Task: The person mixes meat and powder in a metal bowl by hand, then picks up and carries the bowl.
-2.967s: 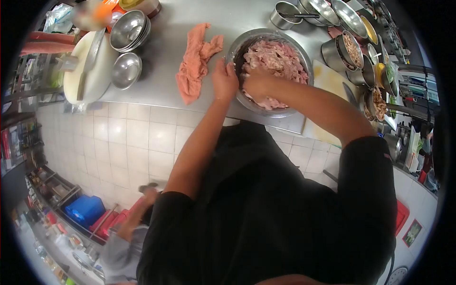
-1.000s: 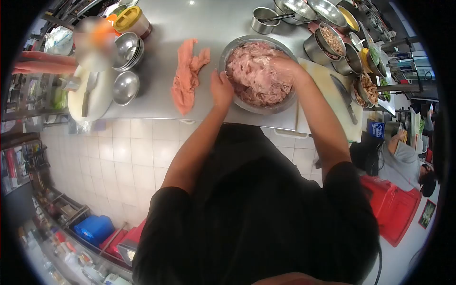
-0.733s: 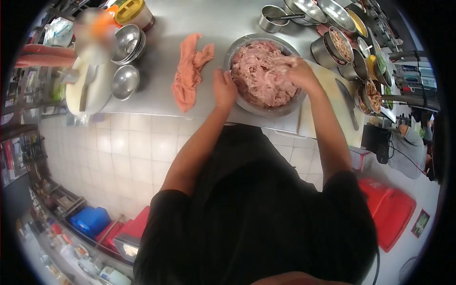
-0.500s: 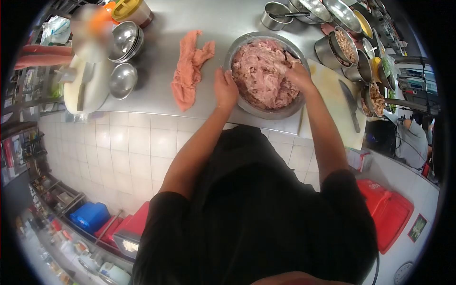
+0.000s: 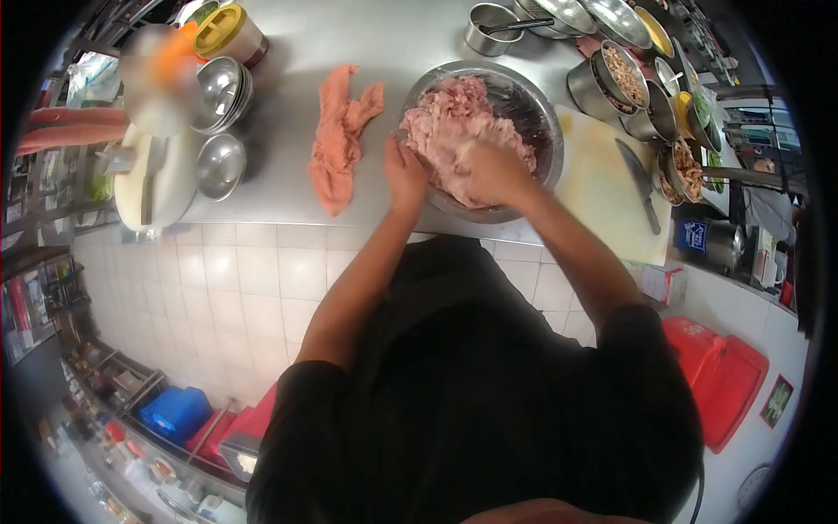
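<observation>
Right hand (image 5: 496, 173) working meat (image 5: 452, 112) beneath it | left hand (image 5: 407, 176) touching bowl (image 5: 545, 118) at its right | both grips undiscernible | next move seemingly calling for steady bowl

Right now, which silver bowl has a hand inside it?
The big bowl, between the orange cloth and the cutting board: the right hand is in its meat. The small bowl and stacked bowls have no hand inside.

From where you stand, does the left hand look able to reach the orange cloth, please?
Probably yes: the orange cloth lies on the steel table beside the left hand, with nothing visible between them, though that hand is at the metal bowl.
</observation>
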A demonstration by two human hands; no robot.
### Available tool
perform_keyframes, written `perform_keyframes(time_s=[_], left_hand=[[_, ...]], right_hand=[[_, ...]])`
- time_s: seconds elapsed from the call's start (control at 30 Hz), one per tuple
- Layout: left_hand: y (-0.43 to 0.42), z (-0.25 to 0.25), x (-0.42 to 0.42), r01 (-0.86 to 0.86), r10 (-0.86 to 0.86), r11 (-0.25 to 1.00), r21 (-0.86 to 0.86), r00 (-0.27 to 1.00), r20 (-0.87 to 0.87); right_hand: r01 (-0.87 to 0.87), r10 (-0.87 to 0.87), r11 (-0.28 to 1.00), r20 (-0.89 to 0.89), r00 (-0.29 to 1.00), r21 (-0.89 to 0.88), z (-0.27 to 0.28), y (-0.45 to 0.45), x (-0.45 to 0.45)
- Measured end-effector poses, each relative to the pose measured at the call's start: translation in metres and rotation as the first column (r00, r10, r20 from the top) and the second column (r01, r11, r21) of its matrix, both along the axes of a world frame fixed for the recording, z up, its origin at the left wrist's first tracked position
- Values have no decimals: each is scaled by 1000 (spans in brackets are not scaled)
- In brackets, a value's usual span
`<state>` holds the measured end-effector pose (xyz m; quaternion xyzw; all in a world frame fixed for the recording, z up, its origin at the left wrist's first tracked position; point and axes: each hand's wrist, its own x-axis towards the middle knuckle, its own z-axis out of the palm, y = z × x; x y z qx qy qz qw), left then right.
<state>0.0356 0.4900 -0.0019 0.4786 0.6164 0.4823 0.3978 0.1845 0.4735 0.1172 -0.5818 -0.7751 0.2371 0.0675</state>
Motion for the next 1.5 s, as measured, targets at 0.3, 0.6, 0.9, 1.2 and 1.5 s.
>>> perform_keyframes(time_s=[0.3,0.6,0.9,1.2,1.5], left_hand=[[0,6,-2,58,-35,989,138,986,-164],[4,3,-5,71,-71,997,28,997,-16],[10,-10,0,9,0,993,115,997,-79],[3,9,-3,15,-12,996,85,999,-36],[7,22,-2,57,-52,993,99,997,-50]], right_hand=[[-34,38,999,328,944,-16,-61,7,12],[58,-170,936,-299,939,-347,15,62,101],[53,-229,778,-204,952,-626,-52,140,31],[-339,497,825,294,816,-453,2,79,18],[339,-331,941,249,910,12,-67,17,36]])
